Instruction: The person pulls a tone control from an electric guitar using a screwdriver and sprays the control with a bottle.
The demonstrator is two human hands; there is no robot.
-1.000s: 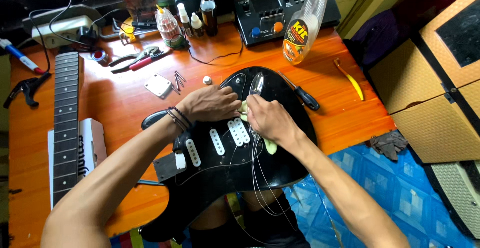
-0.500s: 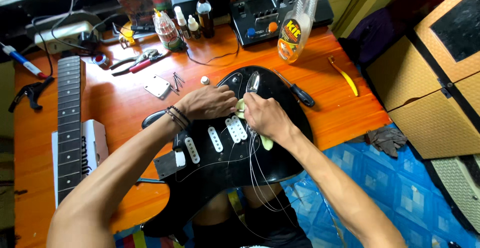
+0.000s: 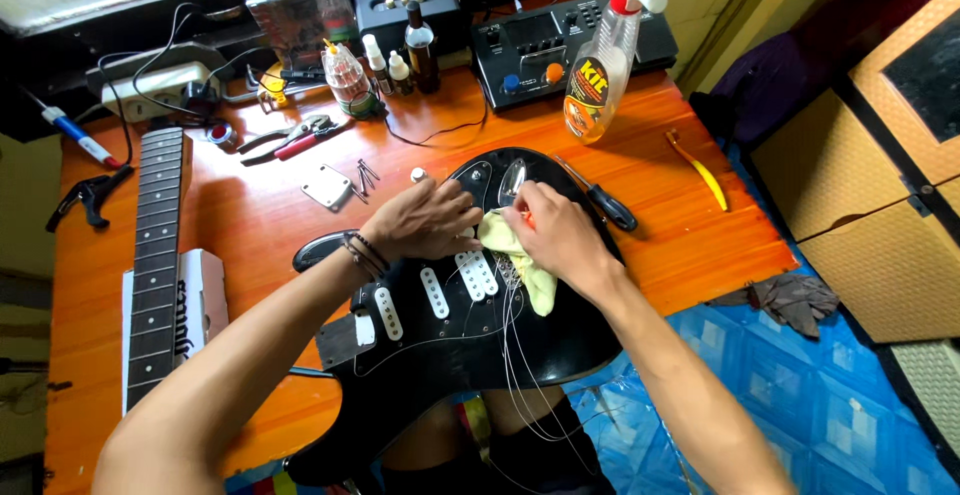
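A black electric guitar body (image 3: 440, 355) with white pickups lies face up across the front edge of an orange wooden table (image 3: 690, 225). My left hand (image 3: 420, 220) rests flat on the body near the upper pickups, a dark bracelet on the wrist. My right hand (image 3: 555, 230) presses a pale yellow-green cloth (image 3: 520, 260) against the body beside the pickups. Loose thin strings (image 3: 520, 355) trail from under the cloth down over the body.
A detached guitar neck (image 3: 155, 255) lies at the left on a white block. Behind the body are a screwdriver (image 3: 600, 195), a spray bottle (image 3: 600, 65), pliers (image 3: 295, 137), a metal plate with screws (image 3: 330, 185), small bottles (image 3: 400, 55), a yellow tool (image 3: 700, 170).
My right hand with the cloth has shifted slightly up and toward the body's far end. My left hand has stayed pressed on the body.
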